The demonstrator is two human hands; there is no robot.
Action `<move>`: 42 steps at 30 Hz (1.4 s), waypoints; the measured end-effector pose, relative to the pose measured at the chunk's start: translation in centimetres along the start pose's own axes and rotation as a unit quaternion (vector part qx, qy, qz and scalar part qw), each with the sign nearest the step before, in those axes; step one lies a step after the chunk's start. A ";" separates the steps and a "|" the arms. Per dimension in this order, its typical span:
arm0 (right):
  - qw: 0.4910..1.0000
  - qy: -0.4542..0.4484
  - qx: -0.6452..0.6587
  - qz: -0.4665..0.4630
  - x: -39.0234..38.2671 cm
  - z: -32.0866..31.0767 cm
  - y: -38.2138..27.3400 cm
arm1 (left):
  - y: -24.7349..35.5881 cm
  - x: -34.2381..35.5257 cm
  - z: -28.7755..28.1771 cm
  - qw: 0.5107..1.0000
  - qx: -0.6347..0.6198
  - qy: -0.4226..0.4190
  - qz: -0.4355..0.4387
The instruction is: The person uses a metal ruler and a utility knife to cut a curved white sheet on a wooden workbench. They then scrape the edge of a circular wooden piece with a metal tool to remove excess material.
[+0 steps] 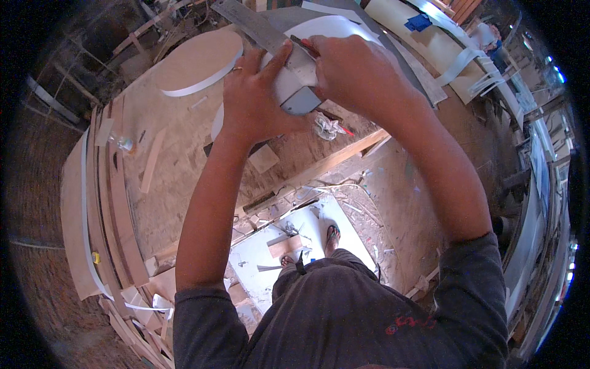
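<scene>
My left hand [251, 101] lies with fingers spread over a long grey metal straightedge [252, 26] and a pale board beneath it. My right hand [359, 71] is closed, pinching a dark slim pencil-like stick [303, 45] at the straightedge's right side. Beyond the hands, a white, shiny curved panel [329, 27] catches the light. Between the hands, close to my left thumb, sits a flat grey piece with rounded corners [301, 101]; its kind is unclear. My palms hide much of the board.
A round brown board with white edging [200, 61] lies left on the wooden worktable [184, 135]. Crumpled clear plastic [327, 126] and a small wood block [264, 158] are nearer me. Long wood strips [117, 203] line the left side. A white sheet [344, 230] lies under my feet.
</scene>
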State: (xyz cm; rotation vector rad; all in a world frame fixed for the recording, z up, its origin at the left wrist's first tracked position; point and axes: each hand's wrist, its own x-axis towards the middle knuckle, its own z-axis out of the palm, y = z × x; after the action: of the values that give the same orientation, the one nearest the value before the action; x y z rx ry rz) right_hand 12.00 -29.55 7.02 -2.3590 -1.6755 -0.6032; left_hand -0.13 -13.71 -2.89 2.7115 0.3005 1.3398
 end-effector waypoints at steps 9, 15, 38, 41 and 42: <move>1.000 0.013 -0.008 -0.010 0.0 0.0 -0.8 | -0.5 -0.2 -0.1 1.000 0.011 -0.015 -0.005; 0.985 -0.145 0.075 0.056 1.6 -5.5 -1.8 | 2.0 1.1 -2.5 0.998 -0.008 -0.067 -0.014; 0.950 -0.270 0.028 0.154 -4.1 -4.7 0.3 | 2.1 0.5 -1.9 0.998 -0.017 -0.057 -0.008; 0.952 -0.287 -0.027 0.100 -9.9 -3.4 4.5 | -0.2 0.0 -3.5 0.999 0.026 -0.038 0.009; 0.967 -0.240 -0.082 0.032 -13.7 -2.3 8.8 | -0.5 0.2 -3.3 0.999 0.028 -0.033 0.015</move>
State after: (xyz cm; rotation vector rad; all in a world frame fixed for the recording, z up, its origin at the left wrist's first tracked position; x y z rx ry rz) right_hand 15.86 -45.20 3.94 -2.8380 -1.7729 -0.1648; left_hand -2.73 -13.14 -0.83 2.8103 0.2987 1.2643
